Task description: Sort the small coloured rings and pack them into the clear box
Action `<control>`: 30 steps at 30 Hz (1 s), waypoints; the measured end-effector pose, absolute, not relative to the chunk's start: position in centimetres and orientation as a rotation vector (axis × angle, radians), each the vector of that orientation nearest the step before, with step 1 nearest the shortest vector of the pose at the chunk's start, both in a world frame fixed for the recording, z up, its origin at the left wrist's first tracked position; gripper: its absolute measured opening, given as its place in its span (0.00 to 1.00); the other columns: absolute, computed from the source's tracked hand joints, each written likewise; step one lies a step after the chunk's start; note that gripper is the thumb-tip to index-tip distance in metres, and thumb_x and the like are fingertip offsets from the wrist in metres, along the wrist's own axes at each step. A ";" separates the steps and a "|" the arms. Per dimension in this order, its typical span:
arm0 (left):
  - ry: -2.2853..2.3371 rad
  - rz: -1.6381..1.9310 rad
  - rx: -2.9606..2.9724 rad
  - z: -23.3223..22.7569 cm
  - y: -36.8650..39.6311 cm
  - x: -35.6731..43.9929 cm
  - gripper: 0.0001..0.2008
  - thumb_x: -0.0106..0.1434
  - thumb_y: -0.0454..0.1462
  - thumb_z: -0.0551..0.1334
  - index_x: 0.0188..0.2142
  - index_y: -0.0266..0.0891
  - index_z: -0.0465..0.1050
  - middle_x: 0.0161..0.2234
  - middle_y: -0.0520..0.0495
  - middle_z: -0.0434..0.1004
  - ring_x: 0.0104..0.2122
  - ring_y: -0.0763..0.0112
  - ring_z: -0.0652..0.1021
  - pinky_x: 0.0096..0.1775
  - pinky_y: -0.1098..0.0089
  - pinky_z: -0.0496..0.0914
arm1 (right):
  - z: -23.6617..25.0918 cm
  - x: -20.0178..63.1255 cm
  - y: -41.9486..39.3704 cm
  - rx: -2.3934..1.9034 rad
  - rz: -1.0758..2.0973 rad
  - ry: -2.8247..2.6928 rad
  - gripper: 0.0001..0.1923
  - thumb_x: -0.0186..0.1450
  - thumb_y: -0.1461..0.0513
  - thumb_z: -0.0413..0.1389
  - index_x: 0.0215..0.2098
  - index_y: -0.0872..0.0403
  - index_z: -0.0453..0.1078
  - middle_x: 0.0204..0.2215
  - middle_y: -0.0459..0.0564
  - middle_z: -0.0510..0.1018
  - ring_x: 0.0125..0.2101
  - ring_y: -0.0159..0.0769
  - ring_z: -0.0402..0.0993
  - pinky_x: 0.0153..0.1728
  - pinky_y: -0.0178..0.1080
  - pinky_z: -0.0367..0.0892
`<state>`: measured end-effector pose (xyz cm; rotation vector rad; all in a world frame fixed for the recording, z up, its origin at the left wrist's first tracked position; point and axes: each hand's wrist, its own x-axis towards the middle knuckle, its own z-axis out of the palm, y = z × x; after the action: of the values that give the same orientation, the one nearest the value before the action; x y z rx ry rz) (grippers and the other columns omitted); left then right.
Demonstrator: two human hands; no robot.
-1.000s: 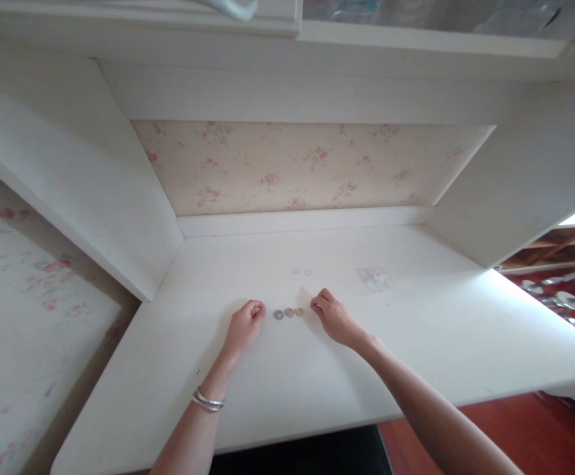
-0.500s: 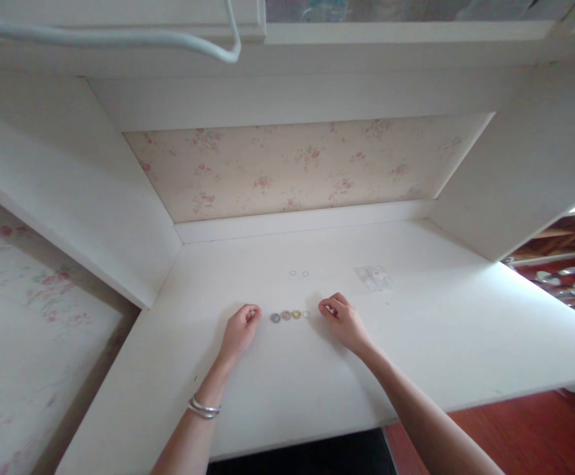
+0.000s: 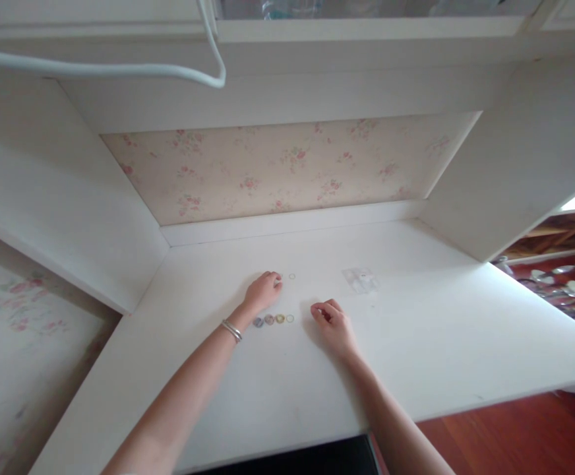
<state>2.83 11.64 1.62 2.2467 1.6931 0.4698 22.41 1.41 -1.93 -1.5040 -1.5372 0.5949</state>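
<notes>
Left hand (image 3: 264, 290), a metal bracelet (image 3: 231, 330) on its wrist, is stretched forward over the white desk (image 3: 440, 343), fingers curled with the tips pressed down at a small clear ring (image 3: 278, 278) that they partly hide; whether the ring is actually pinched cannot be told. Just beyond those fingertips to the right lies a second clear ring (image 3: 292, 276), free of the hand. Behind and below the left hand, beside its wrist, a row of four small rings (image 3: 273, 320) lies in line on the desk, touched by neither hand. Right hand (image 3: 332, 320) rests on the desk just right of that row, loosely closed with the fingers tucked under, holding nothing visible. Further forward and right of the right hand lies a small clear packet (image 3: 361, 280).
</notes>
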 end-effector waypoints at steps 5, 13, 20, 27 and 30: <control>1.731 0.416 2.253 0.6 13.3 4.1 0.12 0.63 0.39 0.54 0.44 0.40 0.70 0.46 0.42 0.71 0.42 0.64 0.74 0.43 0.67 0.65 | -1.8 22.6 1.5 -1.482 0.644 -1.530 0.14 0.63 0.54 0.48 0.32 0.52 0.73 0.29 0.47 0.70 0.26 0.30 0.65 0.29 0.33 0.61; 1.624 0.349 2.281 0.4 12.9 3.5 0.09 0.62 0.35 0.54 0.33 0.39 0.73 0.38 0.44 0.75 0.40 0.66 0.75 0.43 0.69 0.65 | -1.7 22.7 1.5 -1.470 0.640 -1.538 0.14 0.62 0.55 0.49 0.32 0.52 0.73 0.29 0.47 0.70 0.26 0.29 0.65 0.28 0.33 0.61; 1.452 0.417 2.315 1.2 8.2 2.7 0.08 0.62 0.35 0.54 0.34 0.40 0.73 0.37 0.47 0.76 0.39 0.69 0.75 0.43 0.71 0.66 | -2.1 22.6 1.6 -1.475 0.616 -1.525 0.14 0.62 0.54 0.49 0.32 0.52 0.73 0.28 0.47 0.70 0.25 0.30 0.65 0.28 0.33 0.61; 1.360 0.451 2.414 2.5 3.5 2.4 0.10 0.65 0.37 0.52 0.37 0.42 0.72 0.38 0.49 0.74 0.39 0.70 0.74 0.43 0.71 0.66 | -2.2 22.5 1.5 -1.476 0.600 -1.537 0.14 0.62 0.55 0.48 0.32 0.51 0.73 0.29 0.46 0.71 0.26 0.29 0.66 0.30 0.33 0.61; 1.356 0.386 2.432 2.7 2.9 2.8 0.11 0.66 0.38 0.51 0.38 0.43 0.72 0.39 0.49 0.74 0.40 0.70 0.75 0.43 0.72 0.66 | -2.1 22.5 1.3 -1.489 0.595 -1.532 0.14 0.62 0.54 0.48 0.32 0.51 0.74 0.29 0.46 0.71 0.26 0.30 0.66 0.30 0.33 0.61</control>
<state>2.77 2.87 2.75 2.4317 1.3564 0.3856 22.47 1.33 -2.07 -1.4889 -1.5324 0.5950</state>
